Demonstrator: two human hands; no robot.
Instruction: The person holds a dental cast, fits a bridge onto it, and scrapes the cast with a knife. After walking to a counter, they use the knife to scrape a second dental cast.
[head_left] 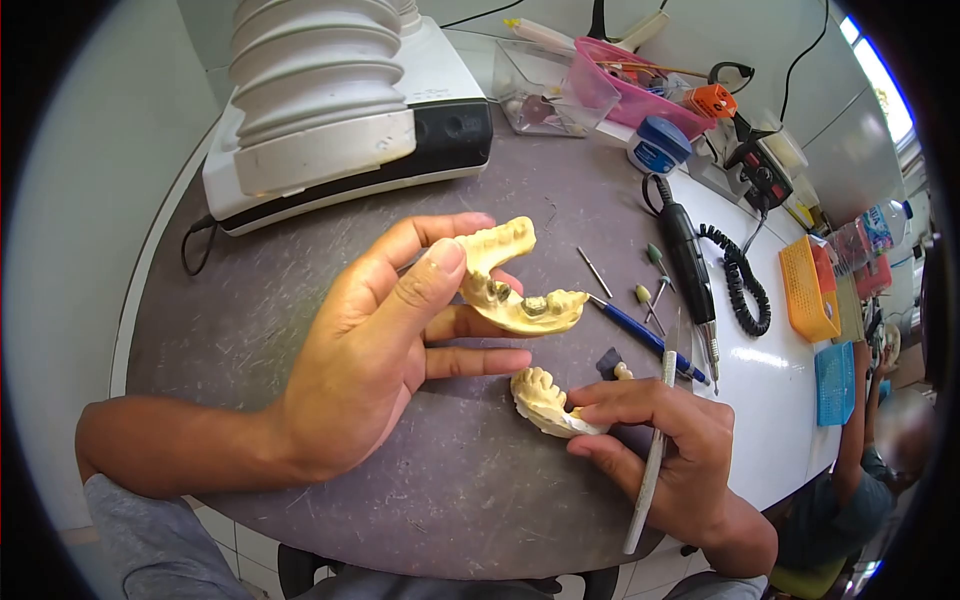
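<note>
My left hand (375, 335) holds a yellow horseshoe-shaped dental model (530, 312) between thumb and fingers, its tooth shapes turned up. To the right and lower, my right hand (660, 440) pinches the edge of a second, smaller dental model (541, 402), cream with a white base, low over the grey mat. A thin metal carving knife (652, 470) also rests in my right hand, its blade pointing away. Just beyond that hand lie a small dark piece (608, 362) and a tooth-coloured piece (623, 371).
A blue pen-like tool (640, 330), small burs (594, 270) and a black handpiece (688, 250) with coiled cord lie right. A white-black machine (350, 170) with hose stands back left. Behind are a pink basket (640, 100) and blue-lidded jar (658, 145). Another person (840, 510) sits far right.
</note>
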